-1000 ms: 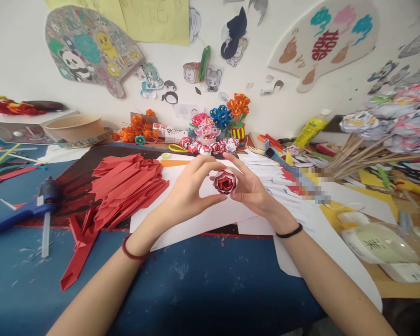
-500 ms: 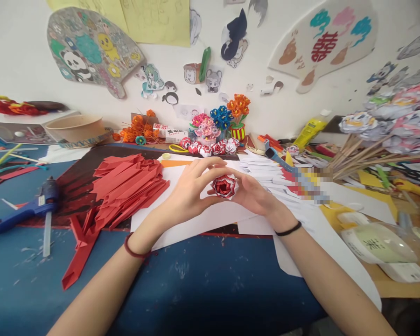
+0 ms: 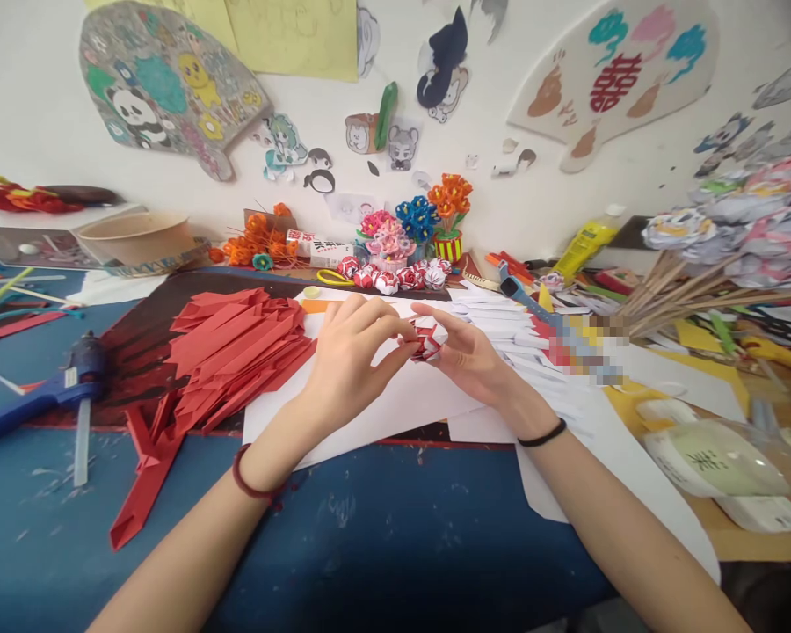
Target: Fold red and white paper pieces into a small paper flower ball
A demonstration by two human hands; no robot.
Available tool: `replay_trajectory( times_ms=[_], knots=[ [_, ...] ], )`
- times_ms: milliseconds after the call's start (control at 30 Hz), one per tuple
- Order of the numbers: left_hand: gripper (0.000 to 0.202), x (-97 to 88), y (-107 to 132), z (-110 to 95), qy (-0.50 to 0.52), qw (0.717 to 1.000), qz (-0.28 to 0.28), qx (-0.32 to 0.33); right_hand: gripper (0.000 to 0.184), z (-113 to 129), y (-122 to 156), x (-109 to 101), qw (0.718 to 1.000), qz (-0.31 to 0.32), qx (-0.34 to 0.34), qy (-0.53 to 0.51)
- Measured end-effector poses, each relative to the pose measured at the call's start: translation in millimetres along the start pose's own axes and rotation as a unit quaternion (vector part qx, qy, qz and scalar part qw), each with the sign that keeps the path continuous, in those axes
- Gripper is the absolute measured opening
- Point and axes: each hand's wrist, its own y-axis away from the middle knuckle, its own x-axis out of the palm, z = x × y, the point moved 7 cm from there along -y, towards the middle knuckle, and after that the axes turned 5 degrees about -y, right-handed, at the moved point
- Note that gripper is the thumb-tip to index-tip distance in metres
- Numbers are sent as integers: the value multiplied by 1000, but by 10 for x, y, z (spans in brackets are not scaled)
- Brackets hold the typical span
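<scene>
Between my two hands, above white paper sheets (image 3: pixel 369 413), is a red-and-white folded paper flower (image 3: pixel 430 338). My left hand (image 3: pixel 356 352) pinches its left side between thumb and fingertips. From the right, my right hand (image 3: pixel 471 356) grips the flower with thumb and fingers. Its white and red outer folds face me now. To the left lies a pile of folded red paper strips (image 3: pixel 241 352). Folded white paper strips (image 3: pixel 494 316) lie just beyond my right hand. Several similar paper flowers (image 3: pixel 395 279) sit in a row at the back.
A blue glue gun (image 3: pixel 72 387) stands at the left beside a joined red paper piece (image 3: pixel 146 475). A beige bowl (image 3: pixel 138 237) is at the back left. At the right are a blue watch (image 3: pixel 524 299), a yellow bottle (image 3: pixel 586 244), a clear container (image 3: pixel 715 457) and paper flowers on sticks (image 3: pixel 672 264).
The paper flower has been turned, so its red open centre no longer faces me and its side shows. My left fingers have shifted from arching over it to pinching its edge.
</scene>
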Motion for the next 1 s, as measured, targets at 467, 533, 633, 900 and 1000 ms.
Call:
replay_trajectory(
  times_ms=[467,533,633,900,1000],
  knots=[
    [11,-10,10,-6,20,1000,-22,-7,48,57,-3,11,999,-6,-37,22],
    [11,4,9,25,49,998,-12,-27,47,68,-2,10,999,-10,-38,27],
    [12,21,8,35,70,997,1,-41,48,75,-3,4,998,-19,-38,41],
    [11,-9,-13,-73,129,991,-15,-17,43,55,-2,26,998,-18,-41,46],
    [10,-25,-13,-67,135,990,-21,-14,41,53,5,7,998,-34,-38,33]
  ],
)
